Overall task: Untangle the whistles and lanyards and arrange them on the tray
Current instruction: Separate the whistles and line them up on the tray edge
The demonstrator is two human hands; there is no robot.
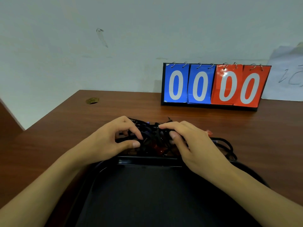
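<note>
Here the left hand pinches black cords at the left side of the messy pile of whistles and lanyards. The pile sits on the brown surface, just past the far edge of the black tray, which looks bare. The right hand grips cords on the right side. I think the untangling has only begun. Next, one cord needs pulling free slowly. A scoreboard stands behind.

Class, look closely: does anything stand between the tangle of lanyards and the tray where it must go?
Nothing visible does. The tangle lies just beyond the tray, at its far rim, under both hands, and the tray floor is bare.
</note>
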